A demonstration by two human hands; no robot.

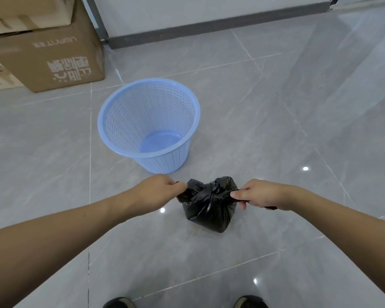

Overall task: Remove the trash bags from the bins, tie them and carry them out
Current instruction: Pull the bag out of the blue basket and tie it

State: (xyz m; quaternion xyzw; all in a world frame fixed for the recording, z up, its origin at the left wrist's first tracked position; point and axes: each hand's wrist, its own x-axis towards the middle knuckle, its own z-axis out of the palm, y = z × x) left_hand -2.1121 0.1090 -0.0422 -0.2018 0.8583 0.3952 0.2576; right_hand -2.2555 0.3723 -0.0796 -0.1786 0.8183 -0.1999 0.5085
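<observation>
A small black trash bag [209, 207] sits on the grey tiled floor [276, 130], directly between the person's two hands and just in front of the blue mesh bin [149, 123], which stands upright with no liner in it. The left hand [158, 188] is at the bag's left side, its fingers curled round a twisted strip of the black plastic; the right hand [259, 195] is at the bag's right side, gripping the opposite strip, with a bit of plastic poking out behind the palm. The two strips meet in a knot on top of the bag, stretched sideways between the hands. Brown cardboard boxes [49, 52] stand well behind the bin at the left, near the wall. The toes of two dark shoes [118, 303] show at the bottom edge.
</observation>
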